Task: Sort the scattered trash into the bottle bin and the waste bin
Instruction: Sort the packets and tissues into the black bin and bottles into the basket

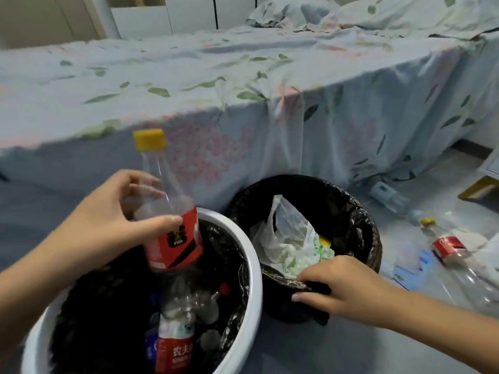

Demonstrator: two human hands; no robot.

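My left hand grips a clear plastic bottle with a yellow cap and red label, held upright over the white bottle bin. That bin has a black liner and holds several bottles, one with a red label. My right hand pinches the black liner at the near rim of the waste bin, which holds a white plastic bag and crumpled paper. On the floor to the right lie another red-labelled bottle and a clear bottle.
A bed with a pale floral sheet hanging to the floor stands right behind both bins. Blue paper scraps lie on the floor at the right. A yellow-edged piece of furniture sits at the far right.
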